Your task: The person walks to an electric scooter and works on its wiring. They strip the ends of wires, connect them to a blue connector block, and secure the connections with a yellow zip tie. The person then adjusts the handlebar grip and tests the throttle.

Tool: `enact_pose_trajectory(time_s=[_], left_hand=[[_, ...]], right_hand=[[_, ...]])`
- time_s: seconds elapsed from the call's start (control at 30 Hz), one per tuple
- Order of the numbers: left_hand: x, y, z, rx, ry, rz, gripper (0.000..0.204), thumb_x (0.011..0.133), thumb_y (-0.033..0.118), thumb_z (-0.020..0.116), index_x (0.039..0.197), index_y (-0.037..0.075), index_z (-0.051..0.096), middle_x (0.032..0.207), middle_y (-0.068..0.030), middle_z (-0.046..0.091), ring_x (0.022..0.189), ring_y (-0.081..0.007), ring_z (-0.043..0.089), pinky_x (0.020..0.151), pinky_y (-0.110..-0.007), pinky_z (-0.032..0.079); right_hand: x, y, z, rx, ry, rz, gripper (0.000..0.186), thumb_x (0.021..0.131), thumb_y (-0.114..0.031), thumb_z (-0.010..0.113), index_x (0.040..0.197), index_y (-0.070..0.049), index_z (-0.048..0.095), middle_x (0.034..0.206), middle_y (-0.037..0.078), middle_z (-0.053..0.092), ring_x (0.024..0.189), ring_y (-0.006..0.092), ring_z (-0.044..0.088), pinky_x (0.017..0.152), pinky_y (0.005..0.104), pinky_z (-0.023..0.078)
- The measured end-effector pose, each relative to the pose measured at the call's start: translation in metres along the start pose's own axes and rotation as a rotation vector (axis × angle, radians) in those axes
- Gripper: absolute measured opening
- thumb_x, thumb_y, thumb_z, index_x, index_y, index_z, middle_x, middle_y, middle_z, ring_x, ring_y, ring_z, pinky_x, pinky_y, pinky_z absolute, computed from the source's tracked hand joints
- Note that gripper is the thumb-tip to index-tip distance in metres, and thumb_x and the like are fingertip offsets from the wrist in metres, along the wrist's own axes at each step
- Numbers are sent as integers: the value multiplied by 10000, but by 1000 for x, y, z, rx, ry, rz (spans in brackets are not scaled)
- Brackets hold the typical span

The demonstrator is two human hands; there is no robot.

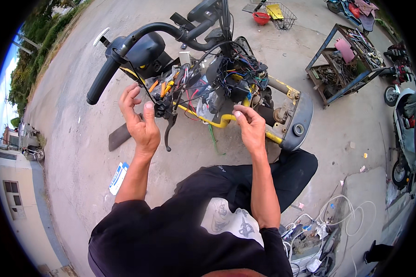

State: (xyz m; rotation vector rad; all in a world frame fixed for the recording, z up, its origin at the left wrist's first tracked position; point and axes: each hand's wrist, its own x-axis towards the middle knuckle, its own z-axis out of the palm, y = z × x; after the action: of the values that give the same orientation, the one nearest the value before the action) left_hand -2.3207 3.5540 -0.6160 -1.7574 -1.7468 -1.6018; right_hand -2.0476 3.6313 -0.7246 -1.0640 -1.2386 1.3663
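Before me stands a partly stripped scooter or electric bike with a yellow frame (226,121) and bundles of coloured wires (238,74) spilling from its front. My left hand (142,128) is raised beside the black handlebar grip (102,79), fingers curved and apart, with nothing visible in it. Just beyond its thumb hangs a black brake lever (169,131). My right hand (253,129) is near the wiring, thumb and forefinger pressed together; whatever they pinch, if anything, is too small to make out. Orange-handled tools (167,87) lie among the wires.
A metal tool cart (339,64) loaded with tools and parts stands at the far right. Farther off are a red bowl (261,18) and a wire basket (284,21). A blue-white box (119,177) lies left of me; white hose (346,203) coils at lower right.
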Motion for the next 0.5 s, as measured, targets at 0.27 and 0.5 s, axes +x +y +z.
enact_pose_trajectory(time_s=[0.27, 0.5], left_hand=[[-13, -53, -3, -550, -507, -789, 594, 1131, 408, 481, 1550, -13, 456, 1371, -100, 633, 1272, -176, 600, 1125, -411, 449], [-16, -48, 1, -641, -497, -732, 594, 1125, 454, 496, 1489, -14, 510, 1252, -80, 687, 1083, -154, 680, 955, -354, 547]], right_hand=[[-10, -8, 32, 0, -153, 141, 407, 1013, -155, 688, 1366, 42, 642, 1144, 110, 767, 871, 119, 664, 796, 282, 541], [-22, -12, 50, 29, -329, 122, 593, 997, -310, 738, 1444, 41, 570, 1196, 147, 751, 997, 195, 709, 902, 365, 561]])
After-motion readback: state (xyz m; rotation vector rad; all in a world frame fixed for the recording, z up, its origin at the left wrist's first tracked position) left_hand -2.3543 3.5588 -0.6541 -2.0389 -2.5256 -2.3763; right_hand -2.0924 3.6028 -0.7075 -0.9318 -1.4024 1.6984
